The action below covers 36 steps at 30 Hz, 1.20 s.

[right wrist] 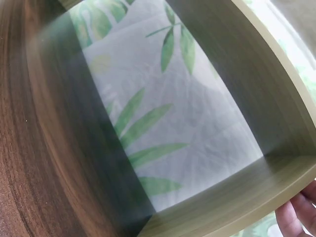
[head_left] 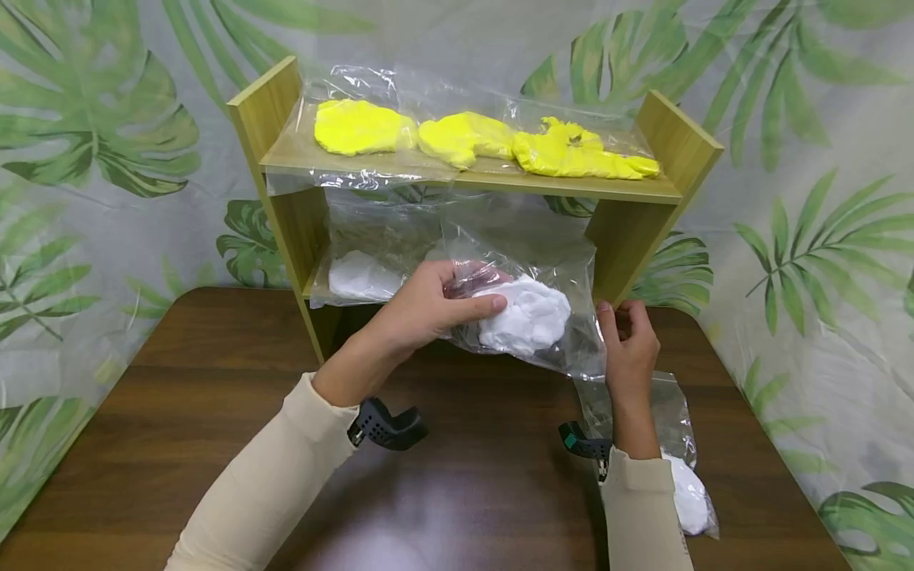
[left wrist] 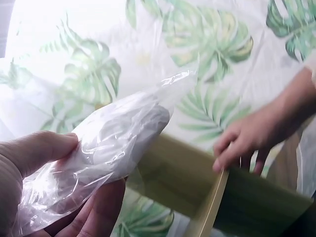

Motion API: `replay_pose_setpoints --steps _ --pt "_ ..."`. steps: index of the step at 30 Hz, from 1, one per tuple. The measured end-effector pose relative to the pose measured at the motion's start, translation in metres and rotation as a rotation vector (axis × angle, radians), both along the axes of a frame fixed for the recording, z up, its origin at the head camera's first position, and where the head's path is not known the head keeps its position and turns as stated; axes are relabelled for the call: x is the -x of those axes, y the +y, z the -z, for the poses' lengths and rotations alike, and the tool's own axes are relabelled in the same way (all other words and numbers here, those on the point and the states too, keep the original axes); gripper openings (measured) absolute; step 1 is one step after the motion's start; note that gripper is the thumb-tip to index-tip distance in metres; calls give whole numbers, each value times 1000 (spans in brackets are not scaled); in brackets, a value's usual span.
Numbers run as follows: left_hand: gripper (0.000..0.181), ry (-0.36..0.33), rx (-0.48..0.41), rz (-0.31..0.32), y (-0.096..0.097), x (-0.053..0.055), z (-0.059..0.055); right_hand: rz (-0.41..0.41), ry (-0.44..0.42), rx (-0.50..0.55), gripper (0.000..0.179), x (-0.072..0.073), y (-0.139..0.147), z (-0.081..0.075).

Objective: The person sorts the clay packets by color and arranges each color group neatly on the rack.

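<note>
My left hand holds a clear plastic bag with a white, dough-like lump inside, in front of the lower shelf level. Its thumb lies across the front of the lump; in the left wrist view, fingers support the bag from below. My right hand grips the front edge of the right side panel of a small wooden shelf, low down. In the right wrist view only a few fingertips show, at the panel's edge.
Three bagged yellow lumps lie in a row on the top board. Another bagged white lump sits at the lower left of the shelf. On the brown table, one more white bag lies partly under the right sleeve. Leaf-patterned cloth hangs behind.
</note>
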<state>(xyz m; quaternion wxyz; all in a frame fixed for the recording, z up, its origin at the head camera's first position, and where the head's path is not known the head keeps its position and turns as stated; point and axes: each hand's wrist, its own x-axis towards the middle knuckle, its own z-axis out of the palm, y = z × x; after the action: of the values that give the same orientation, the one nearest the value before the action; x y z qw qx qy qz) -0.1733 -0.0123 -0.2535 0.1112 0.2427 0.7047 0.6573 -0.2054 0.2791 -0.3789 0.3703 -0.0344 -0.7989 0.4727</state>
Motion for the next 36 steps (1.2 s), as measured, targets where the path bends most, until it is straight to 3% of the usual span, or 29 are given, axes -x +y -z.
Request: replay_pose_setpoints --steps 5,11,19,28,36 --pt "30 16 42 -41 1 29 -6 13 -22 -6 35 -1 -1 -1" --pt "34 -32 99 -99 3 59 -12 7 -22 -8 36 -1 -1 -1" --pt "39 -27 160 -146 9 92 -6 -1 -13 -10 35 -1 -1 -1" --pt "40 30 320 -243 12 111 7 -2 -11 -9 35 -2 -2 -2" --pt "41 55 426 -263 7 113 10 -4 6 -5 33 -2 -2 -2"
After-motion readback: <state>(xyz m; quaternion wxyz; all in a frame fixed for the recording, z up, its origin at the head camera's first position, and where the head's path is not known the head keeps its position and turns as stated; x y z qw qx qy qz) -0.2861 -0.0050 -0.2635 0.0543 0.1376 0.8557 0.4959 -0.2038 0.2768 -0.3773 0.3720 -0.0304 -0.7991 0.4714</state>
